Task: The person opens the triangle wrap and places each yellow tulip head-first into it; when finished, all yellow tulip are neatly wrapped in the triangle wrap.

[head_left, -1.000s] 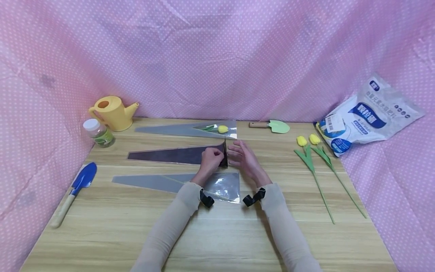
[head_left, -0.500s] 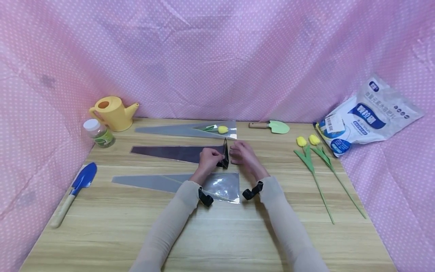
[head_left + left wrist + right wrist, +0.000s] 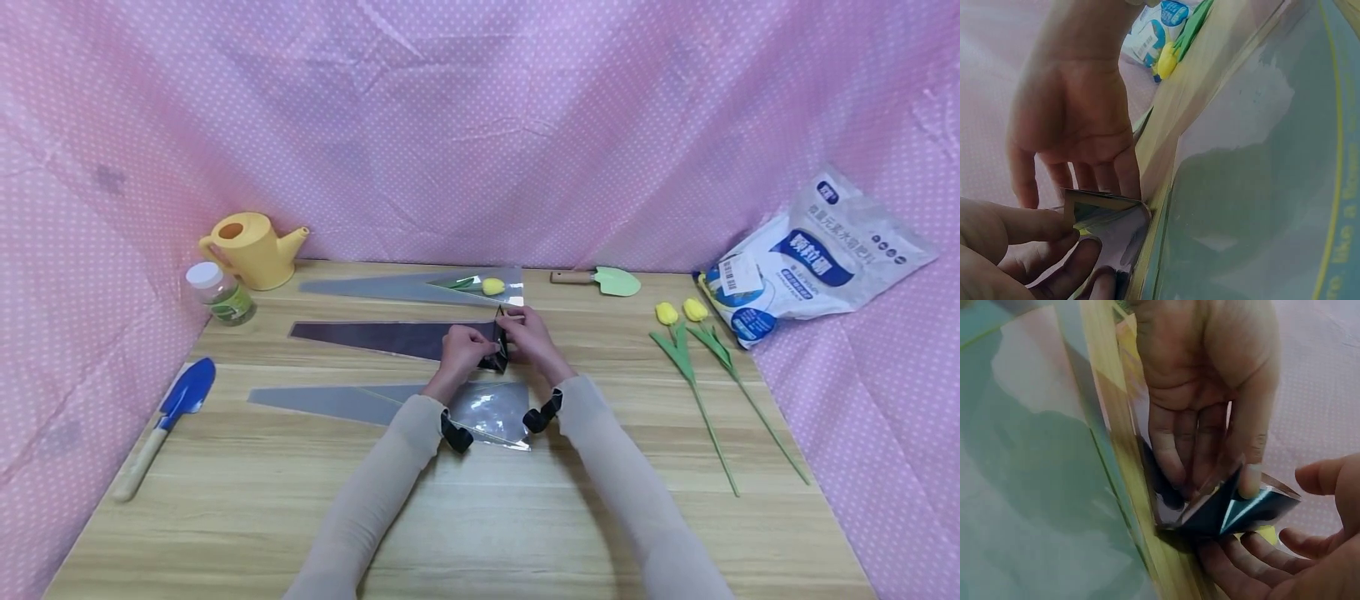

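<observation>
A dark, tapered flower sleeve [image 3: 375, 335] lies across the table, its wide mouth raised at the right end. My left hand [image 3: 462, 350] pinches the edge of that mouth between thumb and fingers. On the other side, my right hand [image 3: 531, 337] has its fingers loosely bent against the mouth, thumb apart from it in the right wrist view. Through the left wrist view the mouth [image 3: 1113, 215] stands parted. Behind it a second clear sleeve [image 3: 360, 287] holds a yellow tulip [image 3: 492, 287]. Nearer me is a third clear sleeve [image 3: 315, 398], lying flat.
Two yellow tulips [image 3: 697, 392] lie at the right beside a white fertilizer bag [image 3: 813, 250]. A green trowel [image 3: 617, 282] is at the back. On the left are a yellow watering can [image 3: 255, 250], a lidded jar [image 3: 225, 296] and a blue trowel [image 3: 187, 387].
My right hand has come left from beside the sleeve to touch its mouth. My left hand keeps its pinch, and the sleeve has shifted slightly to the right.
</observation>
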Demonstrator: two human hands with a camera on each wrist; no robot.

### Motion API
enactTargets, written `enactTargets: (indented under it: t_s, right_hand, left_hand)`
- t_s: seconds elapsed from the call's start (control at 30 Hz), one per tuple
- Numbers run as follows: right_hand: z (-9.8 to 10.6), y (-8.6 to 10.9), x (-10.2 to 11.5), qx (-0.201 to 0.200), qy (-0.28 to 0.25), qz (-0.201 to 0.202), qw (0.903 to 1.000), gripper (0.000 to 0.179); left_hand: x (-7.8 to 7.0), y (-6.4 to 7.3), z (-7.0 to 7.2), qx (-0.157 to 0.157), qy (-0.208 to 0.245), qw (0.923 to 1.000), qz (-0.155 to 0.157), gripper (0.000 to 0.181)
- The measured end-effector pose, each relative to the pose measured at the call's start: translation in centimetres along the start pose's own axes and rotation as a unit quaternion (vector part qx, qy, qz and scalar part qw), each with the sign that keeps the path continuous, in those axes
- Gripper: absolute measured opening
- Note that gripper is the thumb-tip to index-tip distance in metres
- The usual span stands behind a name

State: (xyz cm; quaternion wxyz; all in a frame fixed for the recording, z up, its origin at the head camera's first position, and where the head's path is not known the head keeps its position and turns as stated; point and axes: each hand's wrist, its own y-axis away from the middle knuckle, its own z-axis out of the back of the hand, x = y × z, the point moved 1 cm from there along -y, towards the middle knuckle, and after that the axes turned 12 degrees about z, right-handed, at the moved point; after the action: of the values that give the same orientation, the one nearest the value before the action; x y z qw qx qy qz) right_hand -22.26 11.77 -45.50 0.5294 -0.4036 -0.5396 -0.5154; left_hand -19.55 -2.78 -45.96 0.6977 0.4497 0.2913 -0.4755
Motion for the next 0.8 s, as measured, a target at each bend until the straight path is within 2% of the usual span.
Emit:
enactTargets:
  t_s: [0.3,0.8]
  right_hand:
    - [0.0,-0.1,0.1,-0.023,0.02,-0.015,0.9994,0.044]
    - [2.3,1.1,-0.8,-0.008,-0.027,-0.012,0.9995,0.043]
  left_hand:
    - [0.1,0.0,0.1,-0.003,0.027,0.9996,-0.001,0.016]
    - [-0.1,-0.1,0.0,-0.004,0.056,0.9981,0.026,0.017]
